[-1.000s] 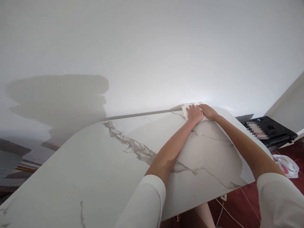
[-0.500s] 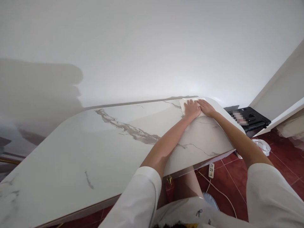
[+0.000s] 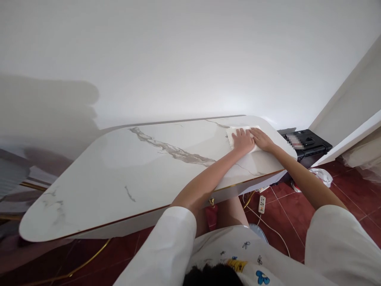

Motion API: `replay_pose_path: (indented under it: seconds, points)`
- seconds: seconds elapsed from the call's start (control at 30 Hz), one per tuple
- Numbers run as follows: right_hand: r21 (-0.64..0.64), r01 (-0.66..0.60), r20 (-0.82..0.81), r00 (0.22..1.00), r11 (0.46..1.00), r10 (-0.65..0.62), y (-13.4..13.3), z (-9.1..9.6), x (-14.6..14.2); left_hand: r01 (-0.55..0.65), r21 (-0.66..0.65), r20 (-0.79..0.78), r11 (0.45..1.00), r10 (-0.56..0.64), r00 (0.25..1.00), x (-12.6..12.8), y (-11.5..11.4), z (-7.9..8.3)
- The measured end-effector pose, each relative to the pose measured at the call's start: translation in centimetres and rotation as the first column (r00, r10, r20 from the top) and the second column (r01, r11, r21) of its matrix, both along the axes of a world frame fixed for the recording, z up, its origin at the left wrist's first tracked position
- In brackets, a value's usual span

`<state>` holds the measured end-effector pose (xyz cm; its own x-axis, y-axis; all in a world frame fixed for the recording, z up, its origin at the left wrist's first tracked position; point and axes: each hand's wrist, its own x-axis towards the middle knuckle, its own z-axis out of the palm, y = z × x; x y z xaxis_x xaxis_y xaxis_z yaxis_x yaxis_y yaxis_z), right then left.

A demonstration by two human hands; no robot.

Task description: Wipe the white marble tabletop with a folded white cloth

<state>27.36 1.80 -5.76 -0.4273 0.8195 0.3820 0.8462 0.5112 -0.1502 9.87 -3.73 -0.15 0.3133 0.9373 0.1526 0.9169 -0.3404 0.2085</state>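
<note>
A white marble-look table (image 3: 125,174) with grey veins stands against a white wall. Near its far right corner lies a white cloth (image 3: 235,130). My left hand (image 3: 242,142) lies flat on the cloth, fingers stretched out. My right hand (image 3: 261,139) rests flat beside it on the same cloth, fingers together. Both arms reach forward over the table's right part. Most of the cloth is hidden under the hands.
A black device (image 3: 306,142) sits on the floor beyond the table's right end. A white power strip (image 3: 261,203) with its cord lies on the red tiled floor, a crumpled white bag (image 3: 322,176) near it. A white door (image 3: 351,119) stands at the right.
The view has dropped and pulled back, so more of the table's front edge and the floor show. Both hands and the cloth have slid slightly nearer along the table.
</note>
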Motion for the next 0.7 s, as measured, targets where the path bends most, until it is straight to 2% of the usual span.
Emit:
replay_pose_path:
  seconds: [0.17, 0.47, 0.6, 0.7]
  points:
    - [0.026, -0.045, -0.006, 0.999, 0.999, 0.045, -2.6, 0.2, -0.1, -0.009, -0.029, -0.001, 1.0, 0.009, 1.0, 0.0, -2.3, 0.1]
    - [0.036, -0.03, -0.001, 1.0, 0.999, 0.03, -7.5, 0.6, -0.4, -0.002, 0.027, 0.025, 1.0, 0.001, 1.0, -0.1, -6.4, 0.0]
    - [0.013, 0.011, -0.002, 1.0, 1.0, -0.011, -9.4, 0.5, -0.3, 0.006, -0.003, -0.001, 1.0, -0.006, 1.0, -0.1, -8.3, 0.2]
    - [-0.003, -0.011, 0.024, 1.0, 1.0, 0.011, -10.6, 0.7, 0.0, 0.006, -0.014, -0.02, 1.0, -0.007, 1.0, 0.1, -9.6, 0.3]
